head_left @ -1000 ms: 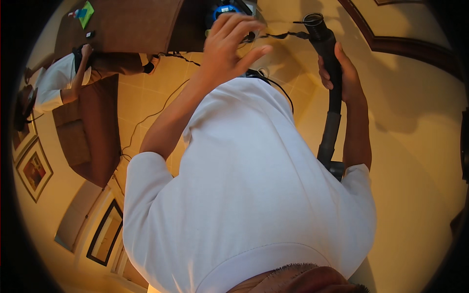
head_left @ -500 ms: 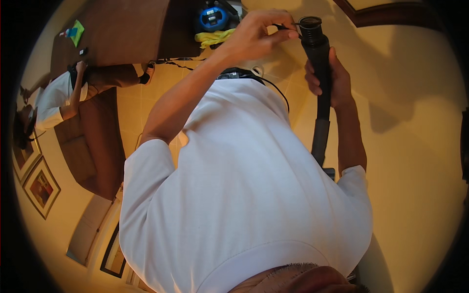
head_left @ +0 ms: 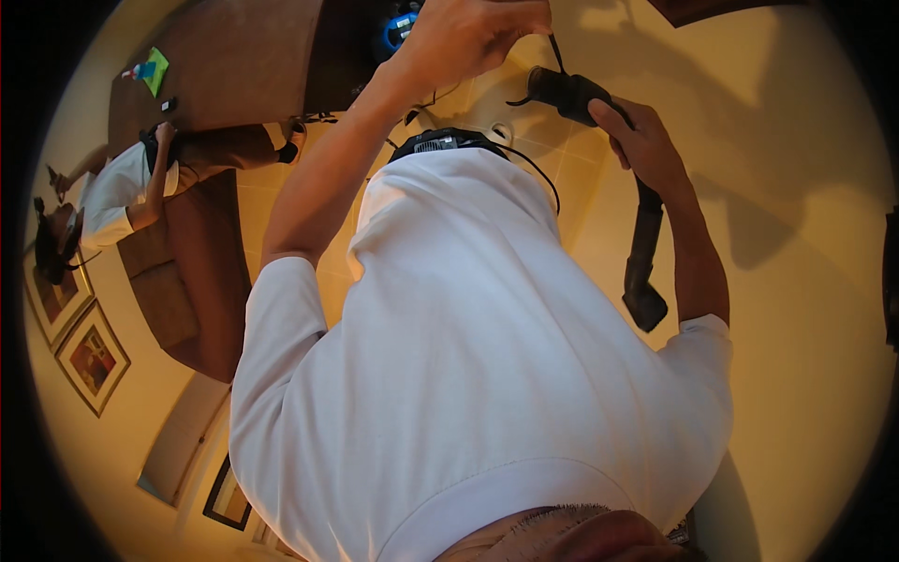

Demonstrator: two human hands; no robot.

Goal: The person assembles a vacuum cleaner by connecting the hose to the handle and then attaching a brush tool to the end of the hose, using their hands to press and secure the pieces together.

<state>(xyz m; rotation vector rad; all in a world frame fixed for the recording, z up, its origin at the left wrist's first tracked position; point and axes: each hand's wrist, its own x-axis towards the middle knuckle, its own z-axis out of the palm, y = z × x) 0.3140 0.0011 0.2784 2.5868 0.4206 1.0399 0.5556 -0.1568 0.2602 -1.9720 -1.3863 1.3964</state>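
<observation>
My right hand (head_left: 646,145) is closed around a black tube (head_left: 644,239) that looks like a vacuum cleaner wand. The tube's ribbed cuff points left beyond my thumb, and an angled nozzle (head_left: 646,307) hangs at its lower end by my forearm. At the top of the view, my left hand (head_left: 473,39) has its fingers pinched together. A thin black strip (head_left: 557,54) runs from those fingertips down to the cuff. Another thin dark piece sticks out past the cuff's open end. The inside of the cuff is hidden.
A brown table (head_left: 220,66) stands at the upper left, with a green packet (head_left: 155,71) on it. A blue round item (head_left: 398,33) shows behind my left wrist. Another person (head_left: 117,192) stands by brown furniture (head_left: 192,272). A plain wall (head_left: 796,309) is on the right.
The tube has tilted from upright, its cuff swinging left and down. My left hand has moved up and left, the thin strip now stretching from cuff to fingers. The nozzle has come into view.
</observation>
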